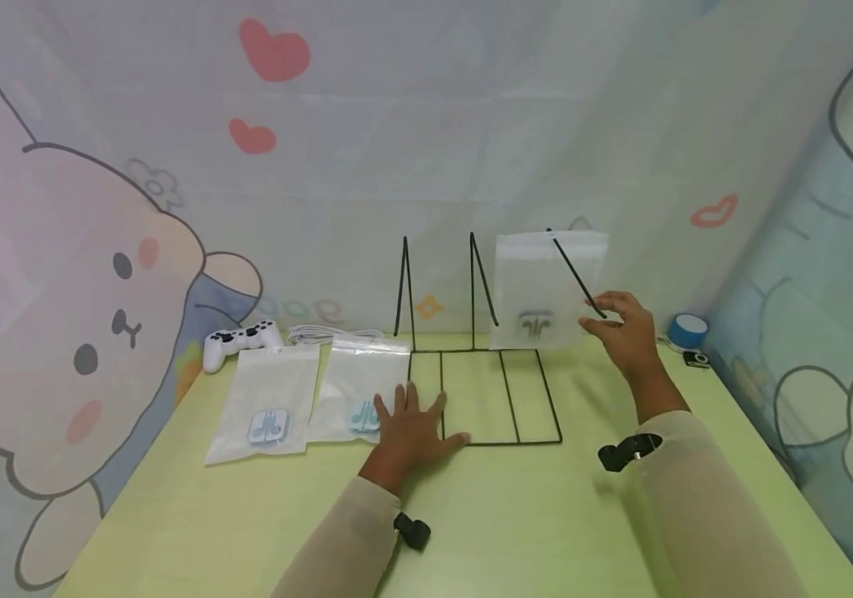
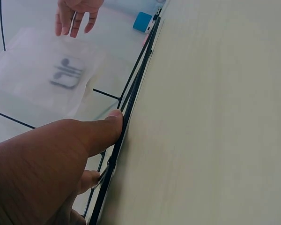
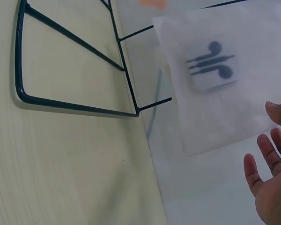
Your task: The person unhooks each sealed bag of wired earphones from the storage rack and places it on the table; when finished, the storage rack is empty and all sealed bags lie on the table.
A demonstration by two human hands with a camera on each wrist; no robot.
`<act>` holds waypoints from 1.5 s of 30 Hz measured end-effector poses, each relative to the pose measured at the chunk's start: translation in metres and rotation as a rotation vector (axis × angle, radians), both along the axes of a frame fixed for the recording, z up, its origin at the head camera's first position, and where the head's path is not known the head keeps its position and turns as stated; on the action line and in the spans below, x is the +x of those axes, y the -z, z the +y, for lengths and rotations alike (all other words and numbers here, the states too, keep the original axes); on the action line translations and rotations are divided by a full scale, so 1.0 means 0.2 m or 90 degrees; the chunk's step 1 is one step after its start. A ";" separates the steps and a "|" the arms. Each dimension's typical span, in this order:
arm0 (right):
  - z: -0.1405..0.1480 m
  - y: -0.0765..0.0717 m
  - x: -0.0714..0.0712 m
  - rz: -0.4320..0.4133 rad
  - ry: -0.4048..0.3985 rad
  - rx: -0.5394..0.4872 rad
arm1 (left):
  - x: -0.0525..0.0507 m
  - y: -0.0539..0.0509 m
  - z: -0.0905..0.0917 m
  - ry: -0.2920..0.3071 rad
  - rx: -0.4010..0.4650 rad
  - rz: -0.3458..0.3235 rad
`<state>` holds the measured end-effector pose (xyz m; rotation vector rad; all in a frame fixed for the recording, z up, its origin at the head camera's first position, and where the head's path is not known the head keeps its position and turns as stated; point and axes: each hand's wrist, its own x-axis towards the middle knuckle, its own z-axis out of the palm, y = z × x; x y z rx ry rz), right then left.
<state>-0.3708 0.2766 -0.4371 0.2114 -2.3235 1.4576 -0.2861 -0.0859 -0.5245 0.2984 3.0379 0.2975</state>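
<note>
A black wire display rack stands on the table, with several prongs rising at its back. On its right prong hangs a translucent white zip bag, holding a boxed pair of wired earphones. My right hand is beside the prong's front end and the bag's right edge, fingers and thumb apart. With fingers spread, my left hand rests on the rack's base; its thumb touches the front wire. Two similar bags, a left one and a nearer one, lie left of it.
Behind the flat bags are a white game controller and a coiled white cable. A blue-and-white round object and a small black item sit at the right back. A printed cloth hangs behind the table.
</note>
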 end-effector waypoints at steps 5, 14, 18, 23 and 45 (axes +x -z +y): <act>-0.01 -0.01 0.02 0.007 -0.005 -0.018 | 0.00 0.00 0.00 0.000 0.002 0.003; -0.05 0.02 0.04 0.015 0.041 -0.027 | 0.00 0.01 0.00 -0.001 -0.004 -0.002; -0.07 0.03 0.04 0.046 0.065 -0.033 | 0.00 0.00 0.00 -0.001 -0.001 0.000; -0.09 0.03 0.05 0.053 0.066 -0.064 | 0.00 0.00 0.00 -0.001 -0.004 0.001; -0.05 -0.04 0.03 -0.086 -0.088 -0.078 | 0.00 0.00 0.00 -0.005 -0.001 0.005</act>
